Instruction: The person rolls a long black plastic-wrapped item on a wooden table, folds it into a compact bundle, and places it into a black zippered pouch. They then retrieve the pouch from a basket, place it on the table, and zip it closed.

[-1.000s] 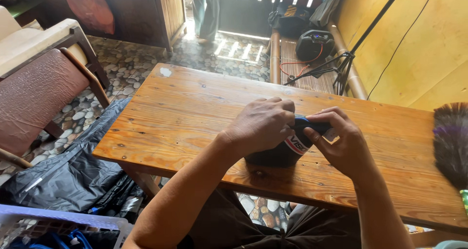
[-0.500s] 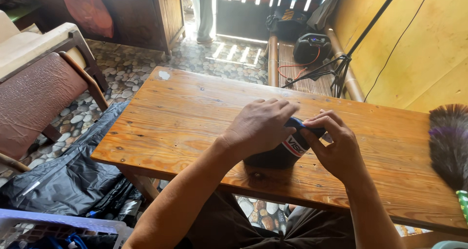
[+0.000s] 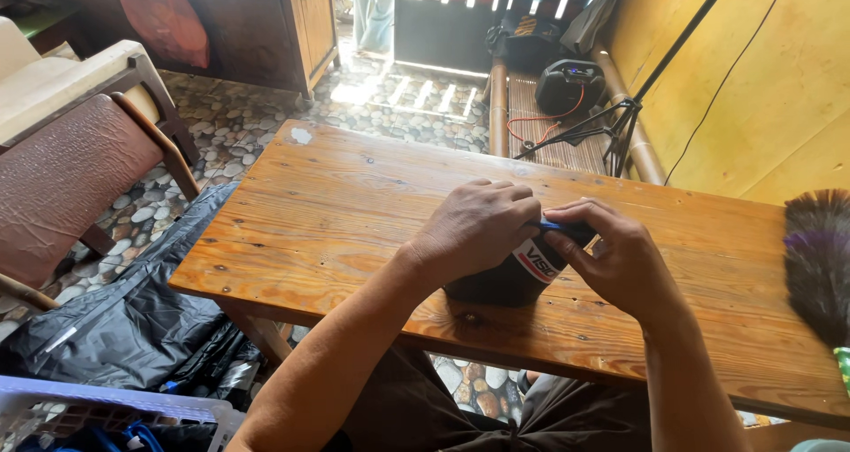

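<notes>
Both hands stay at centre frame on the wooden counter (image 3: 354, 195), little changed from half a second ago. The left hand (image 3: 478, 226) still grips the black tub (image 3: 513, 279) with curled fingers; the right hand (image 3: 620, 257) pinches its blue rim piece (image 3: 567, 228).

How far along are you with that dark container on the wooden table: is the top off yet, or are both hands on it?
Done: the dark container stands on the wooden table. In hand: the left hand covers its top and side, while the right hand pinches a blue piece at the rim. Left: whether the top is off is hidden under the hands; nothing removed lies on the boards nearby.
</notes>
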